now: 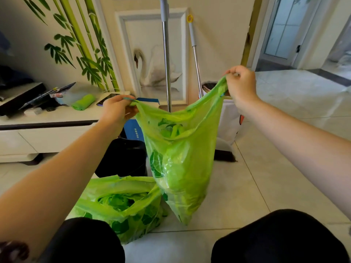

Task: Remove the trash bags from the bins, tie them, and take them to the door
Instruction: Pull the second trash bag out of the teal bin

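We lift one green trash bag (178, 158) off the floor (266, 168) | left hand (117, 109) fingers pinch its left rim | right hand (241, 82) fingers pinch its right rim | second green bag (121, 207) lies open on the floor | black bin (123, 158) behind.

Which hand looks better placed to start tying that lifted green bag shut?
Probably the right hand: its grip holds the higher corner of the lifted bag. The left hand pinches the lower corner.

Thin translucent green plastic trash bag (178, 158), glossy and creased, is catching highlights; a second green plastic bag (121, 204) is crumpling on glossy, smooth floor tiles (266, 168). Polished metal poles (166, 63) are gleaming; the black bin (123, 156) is looking matt.
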{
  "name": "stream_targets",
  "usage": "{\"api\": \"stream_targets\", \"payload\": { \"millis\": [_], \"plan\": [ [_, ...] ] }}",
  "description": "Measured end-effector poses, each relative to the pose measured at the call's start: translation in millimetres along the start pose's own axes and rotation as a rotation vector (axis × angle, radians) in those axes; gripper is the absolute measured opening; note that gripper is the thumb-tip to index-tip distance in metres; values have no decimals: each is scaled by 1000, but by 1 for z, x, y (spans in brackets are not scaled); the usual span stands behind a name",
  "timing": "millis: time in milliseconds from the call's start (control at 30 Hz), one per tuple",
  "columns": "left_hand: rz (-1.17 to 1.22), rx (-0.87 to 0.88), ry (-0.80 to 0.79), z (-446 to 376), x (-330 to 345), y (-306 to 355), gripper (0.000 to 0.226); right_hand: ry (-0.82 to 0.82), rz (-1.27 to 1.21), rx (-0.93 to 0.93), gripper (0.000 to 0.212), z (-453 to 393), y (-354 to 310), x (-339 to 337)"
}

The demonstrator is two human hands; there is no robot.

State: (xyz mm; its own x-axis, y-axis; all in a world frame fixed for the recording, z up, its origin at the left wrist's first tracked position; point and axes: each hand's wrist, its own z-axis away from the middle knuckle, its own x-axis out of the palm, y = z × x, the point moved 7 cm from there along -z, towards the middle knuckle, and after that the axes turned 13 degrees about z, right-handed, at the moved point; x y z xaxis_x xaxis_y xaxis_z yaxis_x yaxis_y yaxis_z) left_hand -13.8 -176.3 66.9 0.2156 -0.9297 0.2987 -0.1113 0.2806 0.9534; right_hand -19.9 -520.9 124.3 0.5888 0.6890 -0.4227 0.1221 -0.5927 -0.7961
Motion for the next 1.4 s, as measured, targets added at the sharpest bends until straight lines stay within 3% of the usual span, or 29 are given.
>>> {"api": "stream_targets", "payload": {
  "millis": [233, 467, 767, 1000, 1200, 1400],
  "plan": [
    [2, -159, -327, 52, 29, 7, 26, -64, -66, -135, 18, 33, -29, -22],
    [46, -163, -331, 71, 34, 24, 27, -57, -274, -88, 23, 47, -45, -53],
    [-68, -286, -252, 68, 0, -20, 13, -140, -239, -84, 17, 76, -29, -46],
    [-264, -337, -282, 78, -15, -70, 16, -332, -53, -119, 30, 110, 3, -3],
    [-391, -368, -311, 79, -34, -111, 15, -550, 162, -105, 19, 143, 52, 39],
    [-484, -334, -237, 72, -48, -126, 11, -604, 234, 83, 19, 143, 112, 57]
  ]
}}
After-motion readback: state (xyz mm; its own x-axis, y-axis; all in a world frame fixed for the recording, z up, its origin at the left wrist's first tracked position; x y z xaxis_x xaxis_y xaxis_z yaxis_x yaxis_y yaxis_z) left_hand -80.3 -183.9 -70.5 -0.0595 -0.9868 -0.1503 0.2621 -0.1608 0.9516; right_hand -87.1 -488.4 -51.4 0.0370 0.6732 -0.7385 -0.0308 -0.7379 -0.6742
